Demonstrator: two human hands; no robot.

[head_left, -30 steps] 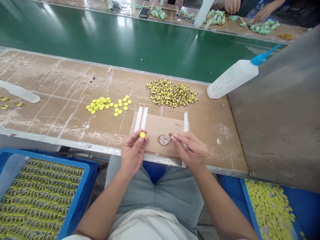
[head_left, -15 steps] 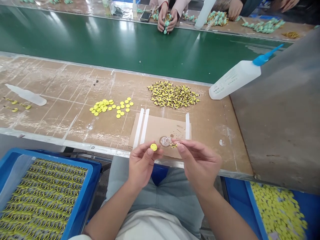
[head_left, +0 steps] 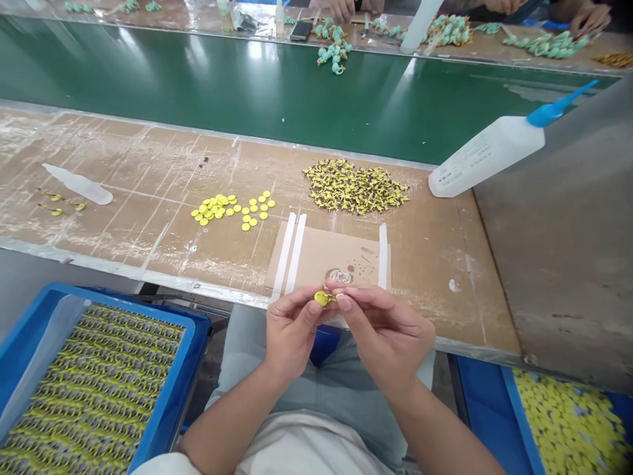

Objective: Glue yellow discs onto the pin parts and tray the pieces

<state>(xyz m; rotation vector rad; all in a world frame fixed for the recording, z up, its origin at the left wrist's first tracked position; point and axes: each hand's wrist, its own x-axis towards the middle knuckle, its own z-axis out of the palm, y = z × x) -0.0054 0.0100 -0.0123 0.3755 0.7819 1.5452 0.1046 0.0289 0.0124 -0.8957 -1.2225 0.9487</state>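
Between the thumb and fingers of my left hand (head_left: 293, 330) is a round yellow disc (head_left: 321, 298). My right hand (head_left: 388, 330) pinches a small yellow-and-dark piece (head_left: 332, 298), which meets the disc's right side; whether they are joined I cannot tell. Both hands are close together above the front edge of the bench. Just beyond my fingertips, a clear round dish (head_left: 339, 276) rests on a cardboard sheet (head_left: 321, 254) with white tape strips. Loose yellow discs (head_left: 212, 207) lie to the left, and a heap of small yellow-and-dark pieces (head_left: 356, 187) lies behind the cardboard.
A white bottle with a blue nozzle (head_left: 487, 155) leans at the right by a metal panel (head_left: 558, 231). Blue trays (head_left: 190, 336) of yellow pieces flank my legs. Beyond the green belt (head_left: 198, 86), other people's hands (head_left: 591, 18) work near mint-green beaded pieces (head_left: 551, 45).
My hands have come together, bringing the small piece against the disc. Across the belt, a person's hands have let go of a mint-green bunch, which now lies at the belt's edge.
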